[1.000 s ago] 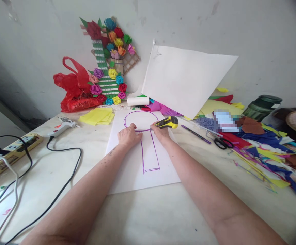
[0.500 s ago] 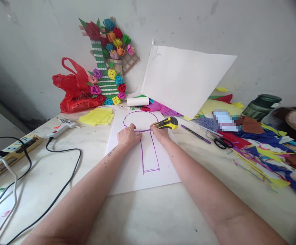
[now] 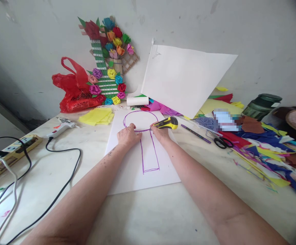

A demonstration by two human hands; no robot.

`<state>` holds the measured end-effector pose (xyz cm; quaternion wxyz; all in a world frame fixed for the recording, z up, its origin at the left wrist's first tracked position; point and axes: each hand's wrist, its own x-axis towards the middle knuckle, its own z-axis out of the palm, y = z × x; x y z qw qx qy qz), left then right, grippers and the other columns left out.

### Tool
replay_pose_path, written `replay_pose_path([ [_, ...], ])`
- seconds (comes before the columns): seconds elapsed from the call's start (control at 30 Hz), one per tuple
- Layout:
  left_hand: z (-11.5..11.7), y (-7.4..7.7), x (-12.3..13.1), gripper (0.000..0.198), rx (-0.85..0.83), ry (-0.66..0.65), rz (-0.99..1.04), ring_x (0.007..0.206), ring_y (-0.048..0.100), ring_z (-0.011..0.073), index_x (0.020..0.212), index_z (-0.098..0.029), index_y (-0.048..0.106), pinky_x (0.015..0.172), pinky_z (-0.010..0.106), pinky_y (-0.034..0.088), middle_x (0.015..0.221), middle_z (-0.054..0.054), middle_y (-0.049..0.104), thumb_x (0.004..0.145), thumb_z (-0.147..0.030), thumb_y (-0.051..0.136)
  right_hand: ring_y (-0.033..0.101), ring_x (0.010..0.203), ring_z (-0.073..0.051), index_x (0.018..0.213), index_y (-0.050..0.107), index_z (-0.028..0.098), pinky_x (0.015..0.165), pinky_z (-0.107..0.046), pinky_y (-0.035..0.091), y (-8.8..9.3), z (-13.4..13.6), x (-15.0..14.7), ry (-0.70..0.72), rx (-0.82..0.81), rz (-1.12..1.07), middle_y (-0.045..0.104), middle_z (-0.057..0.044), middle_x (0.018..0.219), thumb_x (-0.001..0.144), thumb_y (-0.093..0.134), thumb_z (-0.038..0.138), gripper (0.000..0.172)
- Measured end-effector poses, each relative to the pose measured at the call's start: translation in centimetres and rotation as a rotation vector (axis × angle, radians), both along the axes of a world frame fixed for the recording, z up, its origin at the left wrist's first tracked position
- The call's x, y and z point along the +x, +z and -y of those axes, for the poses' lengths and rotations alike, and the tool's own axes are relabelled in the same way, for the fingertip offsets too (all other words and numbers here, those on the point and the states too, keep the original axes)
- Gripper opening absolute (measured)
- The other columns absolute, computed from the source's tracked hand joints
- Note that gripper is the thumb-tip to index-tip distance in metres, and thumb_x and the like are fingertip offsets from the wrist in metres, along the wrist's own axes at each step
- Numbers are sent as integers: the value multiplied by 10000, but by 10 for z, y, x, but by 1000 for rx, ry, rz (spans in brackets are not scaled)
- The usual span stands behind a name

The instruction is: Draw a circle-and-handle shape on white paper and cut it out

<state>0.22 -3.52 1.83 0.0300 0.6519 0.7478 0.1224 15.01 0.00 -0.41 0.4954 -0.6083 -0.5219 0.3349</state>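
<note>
A white sheet or board (image 3: pixel 127 177) lies on the table, bearing a purple outline of a round shape above a long narrow stem. Flat on it, beside the top of the stem, rests my left hand (image 3: pixel 128 135); it presses down holding nothing, thumb apart from the bent fingers. My right hand (image 3: pixel 160 133) is closed around a yellow and black box cutter (image 3: pixel 169 123). The cutter's tip end, partly hidden by my fingers, is at the line where the round part meets the stem. To the right of this hand is a purple marker pen (image 3: pixel 196 134).
Black scissors (image 3: pixel 223 143) and colourful paper scraps (image 3: pixel 270 149) lie at the right. A glue gun (image 3: pixel 62 129) and a power strip (image 3: pixel 12 149) with cords occupy the left. Behind stand a red plastic bag (image 3: pixel 73 90), a flower-covered craft piece (image 3: pixel 107 75) and a large white sheet (image 3: pixel 188 78).
</note>
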Motion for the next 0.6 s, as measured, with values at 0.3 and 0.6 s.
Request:
replay_pose_path([
  [0.3,0,1,0,455,-3,4,4,959,619,271,1097,-260,523,797,368,454,955,86,680,744,-542,468,569,631,-158,677,599,206,666,-308,475,-2,-1,0,-5,1,5,612,-1,690,626,509,240,110],
  [0.6,1,3,1,446,-18,25,12,979,617,261,1100,-269,521,808,357,451,970,79,680,746,-537,476,579,637,-155,683,601,197,652,-281,472,-4,-2,1,-22,-3,7,634,-15,699,619,509,250,124],
])
